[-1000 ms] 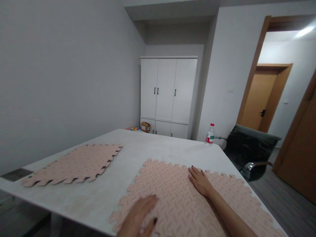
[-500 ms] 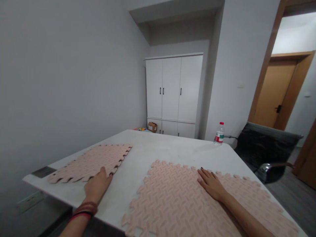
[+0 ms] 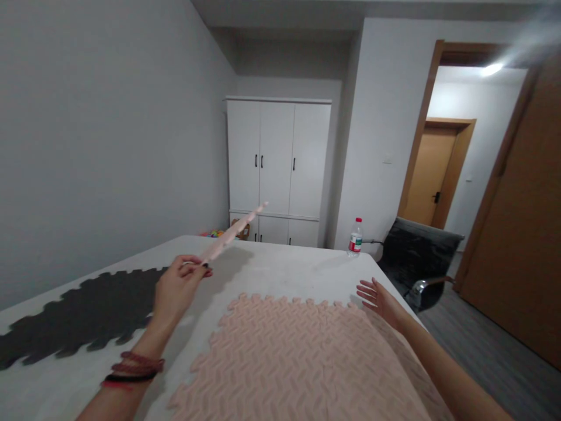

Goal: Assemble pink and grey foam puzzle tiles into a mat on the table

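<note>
My left hand (image 3: 177,286) is closed in a pinch on the edge of a pink foam puzzle mat (image 3: 232,234), lifted off the white table (image 3: 289,272) and seen almost edge-on, slanting up and away. Red and black bands circle that wrist. My right hand (image 3: 379,295) is open with fingers spread, hovering at the far right corner of a larger pink foam mat (image 3: 284,362) that lies flat in front of me. A dark grey jigsaw-edged patch (image 3: 83,318) covers the table's left side; I cannot tell if it is another mat or a shadow.
A water bottle (image 3: 355,237) stands at the table's far right corner. A black office chair (image 3: 423,260) sits just beyond it. A white wardrobe (image 3: 278,169) fills the back wall, with a small box and toys at its foot. A wooden door (image 3: 517,234) stands to the right.
My left hand went from the near mat to the left pink mat and has lifted it up on edge. My right hand has risen off the large mat. The dark patch now shows.
</note>
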`<control>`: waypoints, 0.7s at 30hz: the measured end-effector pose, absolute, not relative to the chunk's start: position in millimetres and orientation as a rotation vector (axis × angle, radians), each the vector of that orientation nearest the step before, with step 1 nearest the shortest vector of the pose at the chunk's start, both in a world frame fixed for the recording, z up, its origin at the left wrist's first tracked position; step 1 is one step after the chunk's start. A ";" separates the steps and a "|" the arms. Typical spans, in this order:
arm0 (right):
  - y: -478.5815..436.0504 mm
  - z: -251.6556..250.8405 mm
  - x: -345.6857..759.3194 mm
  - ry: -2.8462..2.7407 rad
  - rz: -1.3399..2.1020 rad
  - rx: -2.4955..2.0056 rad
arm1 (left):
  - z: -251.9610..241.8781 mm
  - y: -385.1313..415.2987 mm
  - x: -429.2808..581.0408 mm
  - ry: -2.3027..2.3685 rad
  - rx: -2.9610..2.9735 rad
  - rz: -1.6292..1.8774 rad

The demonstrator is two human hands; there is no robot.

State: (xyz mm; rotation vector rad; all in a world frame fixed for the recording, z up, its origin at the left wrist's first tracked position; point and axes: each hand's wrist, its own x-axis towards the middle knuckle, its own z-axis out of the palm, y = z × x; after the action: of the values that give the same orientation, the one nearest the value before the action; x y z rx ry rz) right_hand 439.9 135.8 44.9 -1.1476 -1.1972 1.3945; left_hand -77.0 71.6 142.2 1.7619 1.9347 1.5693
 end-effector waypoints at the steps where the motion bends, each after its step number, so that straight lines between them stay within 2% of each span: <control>1: 134.7 48.8 450.4 -1.168 1.405 -1.136 | 140.1 82.4 -49.0 1.829 1.816 1.549; 7: 135.1 53.4 502.9 -0.948 1.442 -0.981 | 100.3 121.5 114.2 1.454 2.130 1.202; 10: 142.4 42.6 528.6 -0.936 1.228 -1.224 | 76.8 132.3 162.8 1.449 2.239 1.008; 13: 152.7 28.7 550.4 -0.963 1.013 -1.535 | 57.1 146.5 188.5 1.493 2.328 0.815; 21: 182.9 1.0 560.2 -1.346 0.593 -1.740 | 30.4 176.6 210.3 1.570 2.515 0.571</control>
State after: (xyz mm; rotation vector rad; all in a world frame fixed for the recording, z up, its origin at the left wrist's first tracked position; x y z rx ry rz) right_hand 560.2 182.9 1.0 -1.7398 -1.3457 0.5927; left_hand 210.3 176.6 30.4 2.5155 1.5700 0.5706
